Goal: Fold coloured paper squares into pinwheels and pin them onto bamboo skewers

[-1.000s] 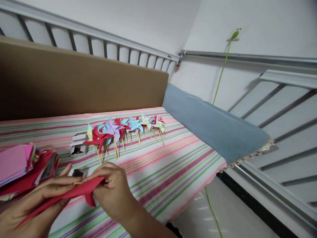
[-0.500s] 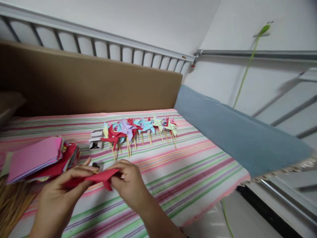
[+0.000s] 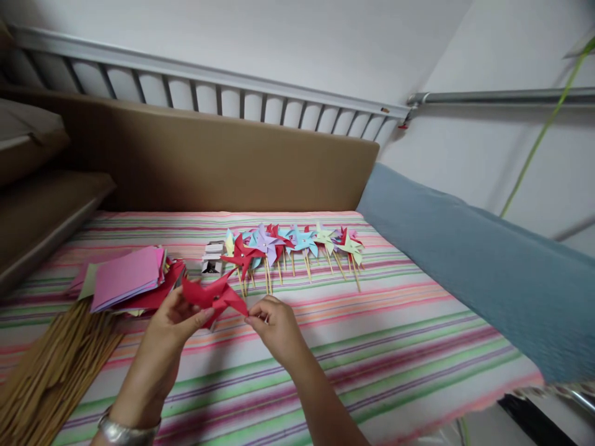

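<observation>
Fingers of left hand [image 3: 176, 322] grasp red folded paper [image 3: 211, 294]; right hand [image 3: 275, 323] pinches its tip. Small box [image 3: 212, 259] behind is hard to make out; sticks [image 3: 56, 371] are cut off at the picture edge.

A bed's striped sheet [image 3: 372, 347] carries everything. A stack of coloured paper [image 3: 127, 282] lies just beyond the left hand [image 3: 171, 322], with a bundle of wooden sticks [image 3: 56, 371] to its left. Beyond both hands lie a small box [image 3: 212, 259] and a row of pinwheels [image 3: 297, 244]. Well right of the right hand [image 3: 274, 325] lies a blue blanket [image 3: 465, 260].
</observation>
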`<move>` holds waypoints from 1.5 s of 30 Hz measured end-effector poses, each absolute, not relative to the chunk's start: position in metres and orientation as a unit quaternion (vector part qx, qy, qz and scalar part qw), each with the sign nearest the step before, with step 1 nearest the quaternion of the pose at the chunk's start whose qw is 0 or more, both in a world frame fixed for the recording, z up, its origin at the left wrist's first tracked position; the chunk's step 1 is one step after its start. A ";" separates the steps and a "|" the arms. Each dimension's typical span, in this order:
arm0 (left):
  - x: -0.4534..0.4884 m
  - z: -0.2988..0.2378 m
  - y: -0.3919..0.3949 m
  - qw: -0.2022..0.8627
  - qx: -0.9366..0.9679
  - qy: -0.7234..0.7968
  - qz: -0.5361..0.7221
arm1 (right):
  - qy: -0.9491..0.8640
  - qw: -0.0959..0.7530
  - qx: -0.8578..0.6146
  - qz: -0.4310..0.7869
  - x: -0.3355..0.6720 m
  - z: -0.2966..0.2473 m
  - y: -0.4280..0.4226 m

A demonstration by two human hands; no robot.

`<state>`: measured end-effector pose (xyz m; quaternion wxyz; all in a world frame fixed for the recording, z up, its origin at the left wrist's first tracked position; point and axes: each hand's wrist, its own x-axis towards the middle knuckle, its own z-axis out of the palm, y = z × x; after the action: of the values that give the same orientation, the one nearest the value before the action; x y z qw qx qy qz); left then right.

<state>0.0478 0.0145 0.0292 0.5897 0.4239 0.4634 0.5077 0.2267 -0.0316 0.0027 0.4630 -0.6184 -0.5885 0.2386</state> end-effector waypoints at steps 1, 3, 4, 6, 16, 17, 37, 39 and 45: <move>0.048 0.029 0.015 0.583 0.422 0.462 0.518 | -0.561 0.481 -0.624 0.254 0.230 -0.002 -0.028; 0.046 0.027 0.018 0.570 0.415 0.465 0.535 | -0.487 0.520 -0.639 0.290 0.238 -0.012 -0.021; 0.045 0.026 0.019 0.565 0.414 0.468 0.539 | -0.451 0.535 -0.647 0.303 0.243 -0.016 -0.018; 0.043 0.026 0.021 0.567 0.416 0.473 0.531 | -0.402 0.552 -0.662 0.309 0.252 -0.023 -0.012; 0.042 0.027 0.017 0.573 0.443 0.489 0.486 | -0.302 0.573 -0.729 0.223 0.310 -0.044 -0.001; 0.043 0.028 0.017 0.572 0.445 0.495 0.479 | -0.294 0.573 -0.735 0.214 0.315 -0.048 0.000; 0.040 0.039 0.016 0.579 0.433 0.510 0.465 | -0.275 0.439 -0.851 0.090 0.405 -0.058 -0.006; 0.040 0.036 0.018 0.581 0.437 0.506 0.465 | -0.277 0.417 -0.860 0.096 0.412 -0.056 -0.002; 0.038 0.038 0.016 0.569 0.457 0.510 0.455 | -0.292 0.377 -0.872 0.107 0.419 -0.054 0.013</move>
<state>0.0382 0.0160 0.0378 0.5693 0.4574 0.5099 0.4545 0.4185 0.0133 -0.0537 0.3774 -0.8722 -0.2920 0.1073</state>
